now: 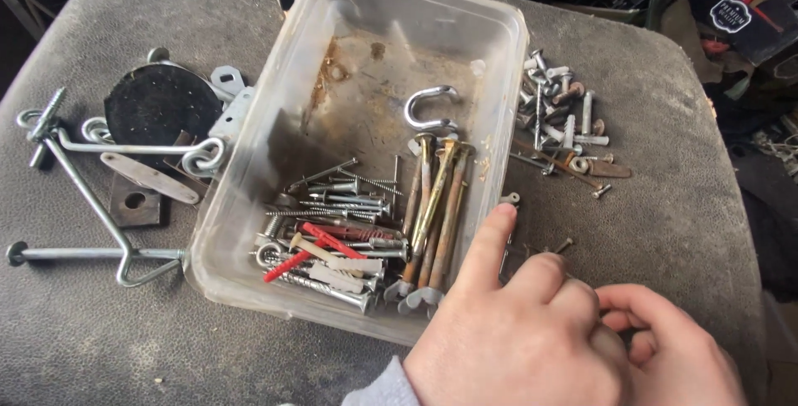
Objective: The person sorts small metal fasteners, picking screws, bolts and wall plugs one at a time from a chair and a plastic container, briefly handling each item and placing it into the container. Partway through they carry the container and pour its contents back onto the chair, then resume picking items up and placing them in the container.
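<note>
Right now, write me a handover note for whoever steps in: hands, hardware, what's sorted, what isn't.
Left hand: forefinger stretched out along the right wall of the clear plastic tub, holding nothing that shows.
Right hand: fingers curled against the left hand; whether it pinches anything is hidden.
In the tub: long rusty bolts, silver screws, red wall plugs, a U-shaped shackle.
Still out on the grey surface: small pile of bolts and screws right of the tub; bent rod hooks and a dark disc to its left.
</note>
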